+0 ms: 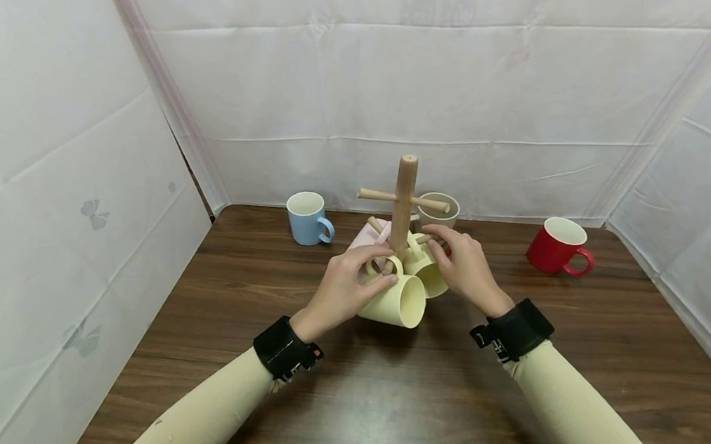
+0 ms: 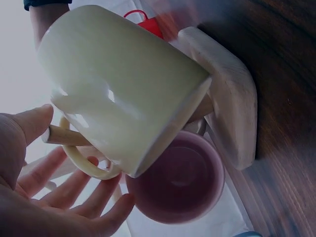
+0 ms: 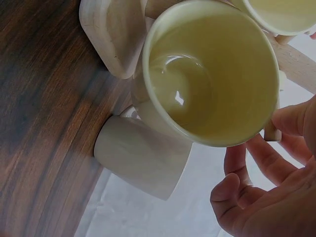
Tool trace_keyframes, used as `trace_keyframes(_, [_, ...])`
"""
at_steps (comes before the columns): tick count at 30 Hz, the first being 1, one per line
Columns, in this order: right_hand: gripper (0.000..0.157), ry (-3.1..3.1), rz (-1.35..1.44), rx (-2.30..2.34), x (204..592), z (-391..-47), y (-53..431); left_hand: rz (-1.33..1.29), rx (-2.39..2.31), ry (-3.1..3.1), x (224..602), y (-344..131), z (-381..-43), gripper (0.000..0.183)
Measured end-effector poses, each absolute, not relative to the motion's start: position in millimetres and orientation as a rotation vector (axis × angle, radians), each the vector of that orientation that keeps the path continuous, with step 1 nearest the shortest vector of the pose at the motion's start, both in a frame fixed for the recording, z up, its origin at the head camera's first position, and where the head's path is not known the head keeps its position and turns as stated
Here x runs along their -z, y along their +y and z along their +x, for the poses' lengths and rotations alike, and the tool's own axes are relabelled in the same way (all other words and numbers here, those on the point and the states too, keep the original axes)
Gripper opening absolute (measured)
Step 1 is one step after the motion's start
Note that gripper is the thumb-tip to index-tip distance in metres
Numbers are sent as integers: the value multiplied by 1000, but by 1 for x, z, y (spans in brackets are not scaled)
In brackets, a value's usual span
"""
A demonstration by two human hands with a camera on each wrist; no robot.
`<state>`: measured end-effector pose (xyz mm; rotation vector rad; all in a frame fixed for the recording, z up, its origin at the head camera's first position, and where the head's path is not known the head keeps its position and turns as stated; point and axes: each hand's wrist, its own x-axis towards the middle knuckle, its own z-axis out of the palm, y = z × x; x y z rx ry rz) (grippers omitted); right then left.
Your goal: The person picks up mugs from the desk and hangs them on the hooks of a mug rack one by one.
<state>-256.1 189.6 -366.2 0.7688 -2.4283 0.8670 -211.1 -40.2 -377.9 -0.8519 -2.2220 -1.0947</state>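
A wooden mug tree (image 1: 406, 177) stands mid-table with several pegs. A pale yellow mug (image 2: 123, 84) hangs tilted by its handle on a front peg. My left hand (image 1: 346, 285) is at that handle, fingertips touching it and the thumb near the peg's end, fingers spread. A second yellow mug (image 3: 212, 79) hangs on the right peg, mouth facing outward. Beside its rim is my right hand (image 1: 466, 267), thumb by the peg's tip and fingers loosely bent. Behind the front mug, a pink mug (image 2: 177, 182) hangs on a left peg, partly hidden in the head view.
A blue mug (image 1: 306, 218) stands at the back left, a red mug (image 1: 550, 249) at the back right. Behind the tree stands a beige mug (image 3: 143, 153). The dark wooden table (image 1: 339, 404) meets white sheet walls (image 1: 368, 82) at the back and sides.
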Motion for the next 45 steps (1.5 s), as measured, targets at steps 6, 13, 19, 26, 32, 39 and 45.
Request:
trace_keyframes(6, [25,-2427,769,-857,368,-256,190,-913,1097,-2238,381,-42,-215,34])
trace_keyframes(13, [21,-2447,758,-854,368,-256,189,-951,1120,-2233,383,-43,-217,31])
trace_keyframes(19, [19,-2448,746,-830,368,-256,191,-945,1138,-2120,384,-41,-216,26])
trace_keyframes(26, [18,-2425,732,-821,366,-257,191,-942,1210,-1977,387,-38,-217,18])
trace_keyframes(32, [18,-2389,735,-820,367,-257,192,-959,1261,-1910,388,-36,-216,20])
trace_keyframes(39, [17,-2334,736,-828,369,-255,195,-982,1266,-1847,385,-37,-221,21])
trace_keyframes(45, [17,-2330,726,-824,371,-253,197,-951,1231,-1852,365,-37,-208,20])
